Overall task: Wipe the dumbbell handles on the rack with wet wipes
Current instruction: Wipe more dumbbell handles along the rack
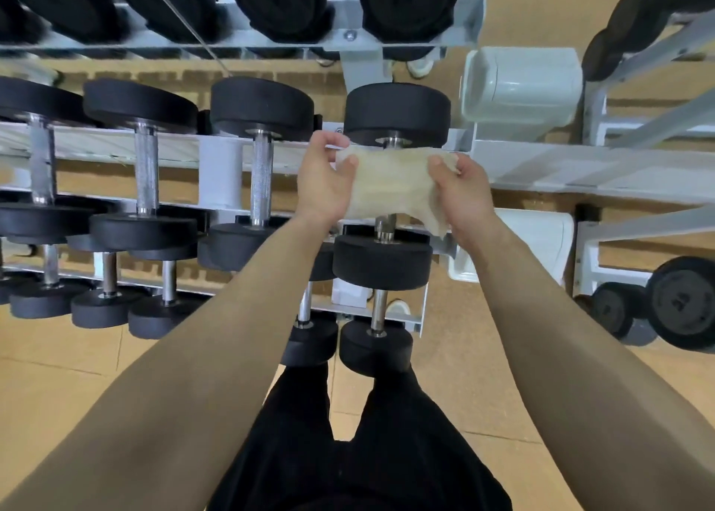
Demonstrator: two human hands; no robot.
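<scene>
While both arms reach out over the rack, the left hand and right hand each pinch one end of a wipe, stretching it flat between them. The cloth (pale and creased) lies across the handle of the rightmost dumbbell, hiding most of the bar. Its neighbours' handles to the left stand bare.
</scene>
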